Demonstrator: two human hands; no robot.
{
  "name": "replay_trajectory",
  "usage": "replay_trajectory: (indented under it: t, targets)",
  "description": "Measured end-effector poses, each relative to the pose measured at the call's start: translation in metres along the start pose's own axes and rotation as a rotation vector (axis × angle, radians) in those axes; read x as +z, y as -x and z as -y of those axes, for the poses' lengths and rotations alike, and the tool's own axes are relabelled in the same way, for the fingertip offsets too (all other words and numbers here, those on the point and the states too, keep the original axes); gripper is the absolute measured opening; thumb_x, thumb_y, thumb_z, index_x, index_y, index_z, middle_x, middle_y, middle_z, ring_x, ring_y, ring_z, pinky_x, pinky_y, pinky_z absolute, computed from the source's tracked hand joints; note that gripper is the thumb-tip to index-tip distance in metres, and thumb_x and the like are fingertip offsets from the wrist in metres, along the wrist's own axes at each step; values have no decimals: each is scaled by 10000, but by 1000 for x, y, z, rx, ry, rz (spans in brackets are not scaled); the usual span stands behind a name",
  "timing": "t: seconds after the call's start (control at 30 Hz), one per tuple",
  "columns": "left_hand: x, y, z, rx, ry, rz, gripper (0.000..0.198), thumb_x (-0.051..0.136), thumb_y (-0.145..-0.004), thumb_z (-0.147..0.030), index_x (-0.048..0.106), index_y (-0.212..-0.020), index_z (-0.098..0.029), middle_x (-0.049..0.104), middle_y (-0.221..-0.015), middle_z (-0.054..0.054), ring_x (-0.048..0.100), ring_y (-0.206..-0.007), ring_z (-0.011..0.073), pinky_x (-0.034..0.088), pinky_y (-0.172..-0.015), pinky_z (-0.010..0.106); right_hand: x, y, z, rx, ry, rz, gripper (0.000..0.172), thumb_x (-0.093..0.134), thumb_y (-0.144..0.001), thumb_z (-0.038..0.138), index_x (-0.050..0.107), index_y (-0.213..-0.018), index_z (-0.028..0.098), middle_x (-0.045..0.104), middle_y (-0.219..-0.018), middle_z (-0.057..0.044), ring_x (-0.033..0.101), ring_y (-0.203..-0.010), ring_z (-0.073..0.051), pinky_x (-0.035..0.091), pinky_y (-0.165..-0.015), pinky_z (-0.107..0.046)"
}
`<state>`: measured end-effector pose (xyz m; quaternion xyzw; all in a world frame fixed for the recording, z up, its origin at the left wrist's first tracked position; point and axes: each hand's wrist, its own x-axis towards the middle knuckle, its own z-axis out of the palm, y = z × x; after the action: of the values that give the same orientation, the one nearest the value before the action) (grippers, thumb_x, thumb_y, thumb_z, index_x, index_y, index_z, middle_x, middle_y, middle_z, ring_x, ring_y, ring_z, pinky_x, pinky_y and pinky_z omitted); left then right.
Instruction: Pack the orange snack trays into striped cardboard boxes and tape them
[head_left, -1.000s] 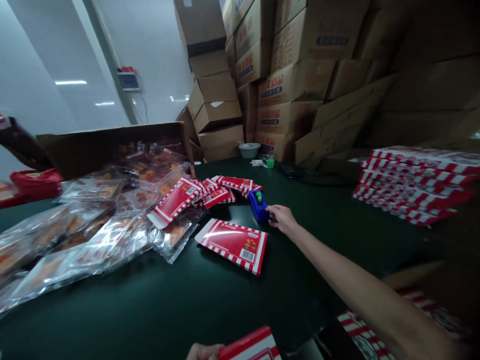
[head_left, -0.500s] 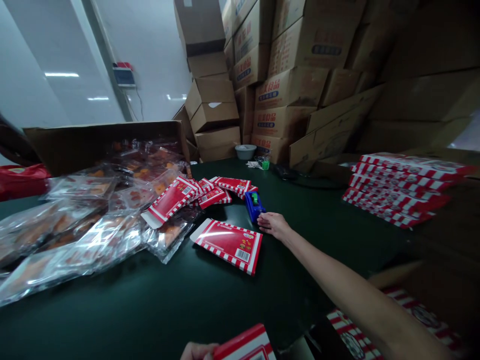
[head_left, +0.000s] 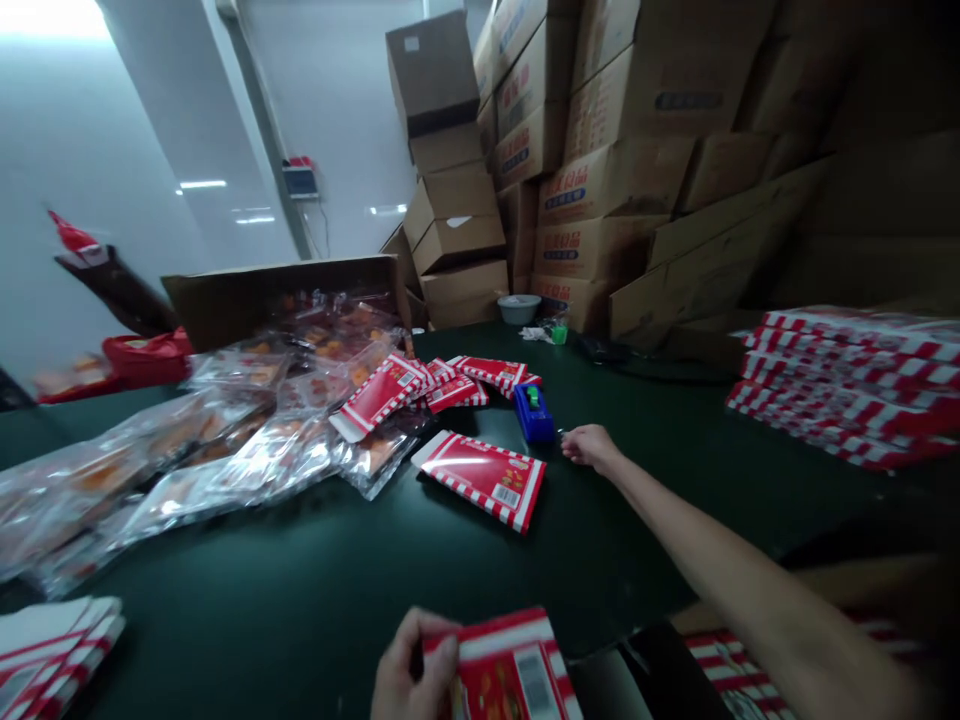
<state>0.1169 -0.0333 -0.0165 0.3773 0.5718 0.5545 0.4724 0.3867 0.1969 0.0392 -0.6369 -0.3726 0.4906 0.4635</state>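
Packets in clear film [head_left: 247, 450] spill from a brown box [head_left: 285, 285] that lies open on its side on the dark table [head_left: 300, 590]. The left hand [head_left: 412, 670] grips a red-and-white striped carton [head_left: 517, 665] at the near edge, its contents unseen. The right hand [head_left: 592, 447] reaches out just beside a blue tape dispenser [head_left: 535, 413] with fingers curled; whether they pinch anything cannot be told. A flat carton [head_left: 484, 478] lies near it.
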Motion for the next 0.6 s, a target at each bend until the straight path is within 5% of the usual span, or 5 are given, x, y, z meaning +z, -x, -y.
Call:
replay_trajectory:
  t: [0.13, 0.23, 0.3, 0.4, 0.6]
  targets:
    - [-13, 11, -87, 338, -53, -41, 252, 716, -776, -418, 663, -861, -187, 703, -790, 19, 640, -660, 156, 530, -584, 249, -5, 56, 13, -98, -74, 161, 174, 597, -926, 281, 619, -829, 139, 574, -668, 21, 517, -527, -76, 451, -500, -206]
    - [-7, 20, -118, 819, -266, -110, 77, 660, -837, -214, 644, -913, -214, 721, -1029, 49, 685, -900, 179, 562, -767, 292, -8, 124, 17, -215, -173, 369, 228, 714, -816, 346, 618, -697, 176, 525, -517, 41, 471, -455, -73, 381, -439, -196]
    - [3, 25, -111, 1053, -500, -82, 160, 622, -840, -92, 640, -929, -224, 718, -1080, 61, 682, -990, 183, 550, -855, 309, -6, 173, 10, -369, -238, 648, 281, 750, -764, 432, 647, -702, 178, 553, -503, 31, 464, -433, -73, 356, -418, -199]
    - [15, 28, -81, 1227, -672, -39, 262, 586, -832, -4, 626, -966, -225, 724, -1083, 84, 664, -1083, 209, 526, -948, 369, 11, 220, -13, -340, -274, 875, 310, 720, -788, 454, 649, -699, 167, 566, -504, 28, 457, -419, -60, 327, -398, -184]
    - [19, 31, -46, 1350, -726, -12, 278, 544, -838, 21, 615, -967, -215, 738, -1060, 86, 670, -1086, 216, 503, -1008, 445, 35, 219, -53, -76, -373, 749, 411, 799, -664, 512, 613, -653, 146, 565, -469, 42, 465, -388, -44, 347, -381, -157]
